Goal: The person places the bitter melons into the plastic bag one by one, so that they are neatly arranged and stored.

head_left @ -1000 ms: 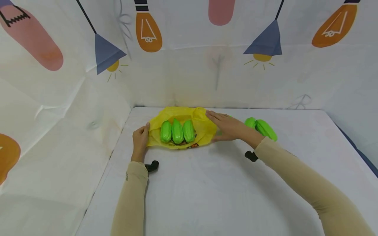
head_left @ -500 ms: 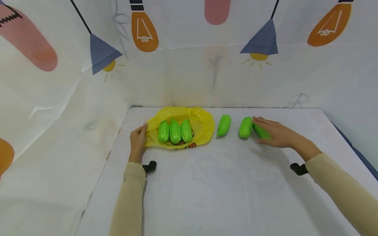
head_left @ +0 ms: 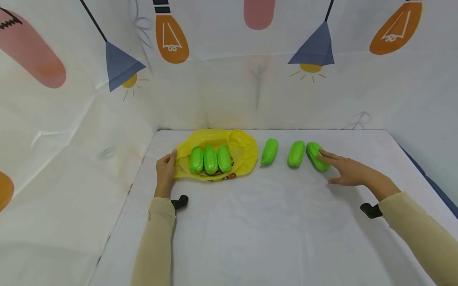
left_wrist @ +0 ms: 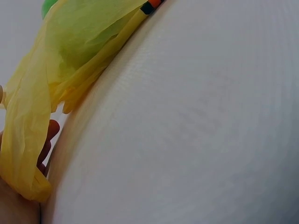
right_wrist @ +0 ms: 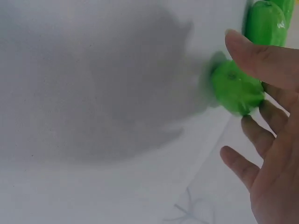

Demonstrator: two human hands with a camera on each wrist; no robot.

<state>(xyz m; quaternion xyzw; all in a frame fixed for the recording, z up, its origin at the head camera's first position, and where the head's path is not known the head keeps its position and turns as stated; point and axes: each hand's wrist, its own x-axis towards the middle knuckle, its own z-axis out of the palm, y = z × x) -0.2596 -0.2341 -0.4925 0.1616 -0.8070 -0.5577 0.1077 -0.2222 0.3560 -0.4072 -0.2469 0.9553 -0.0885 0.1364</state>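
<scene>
A yellow plastic bag lies spread at the table's back left. On it, side by side, rest three shiny green oblong pieces. My left hand grips the bag's left edge; in the left wrist view the yellow film runs between thumb and fingers. To the bag's right are three more pieces: one nearest the bag, a middle one and the rightmost green piece. My right hand has its fingers spread at that rightmost piece, fingertips over its right side and not curled round it.
The white table stretches out in front of both hands. A white sheet with printed lamps and bulbs hangs right behind the table's back edge and along the left side. A black wrist mount sticks out from the right sleeve.
My right hand has moved right, from beside the bag to the rightmost green piece, uncovering the piece nearest the bag. The left hand has kept its hold on the bag's edge.
</scene>
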